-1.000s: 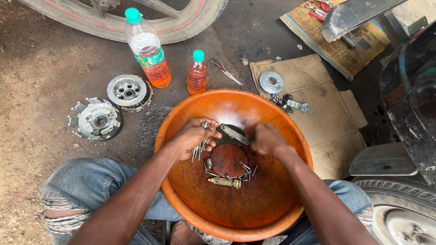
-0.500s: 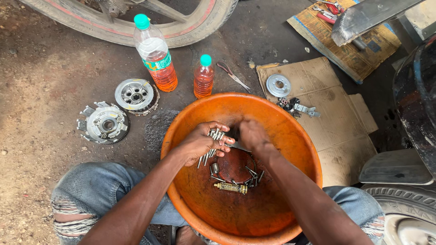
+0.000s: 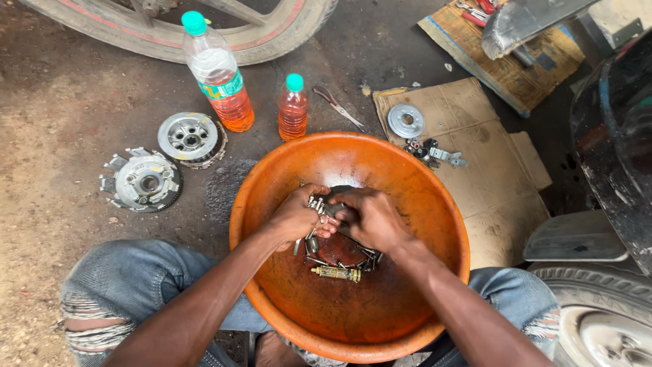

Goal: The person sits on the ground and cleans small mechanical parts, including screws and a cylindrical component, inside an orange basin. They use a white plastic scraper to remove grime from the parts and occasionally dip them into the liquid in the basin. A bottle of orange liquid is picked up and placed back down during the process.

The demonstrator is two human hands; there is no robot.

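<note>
Orange basin [image 3: 435,204] on dirt floor, between the knees. Both hands inside, pressed together over its middle: left hand [image 3: 295,217] clenched on a bunch of small bolts [image 3: 316,204]; right hand [image 3: 370,219] closed over a dark metal part [image 3: 339,191] (mostly hidden). Brass-coloured fitting [image 3: 336,273] lies just below them.

Roadside repair workshop: bare oil-stained dirt floor [image 3: 61,109], motorcycle wheel [image 3: 204,41], clutch parts [image 3: 141,181] laid out, pliers [image 3: 337,105], cardboard mat [image 3: 475,156], orange wash basin [image 3: 407,177].
</note>
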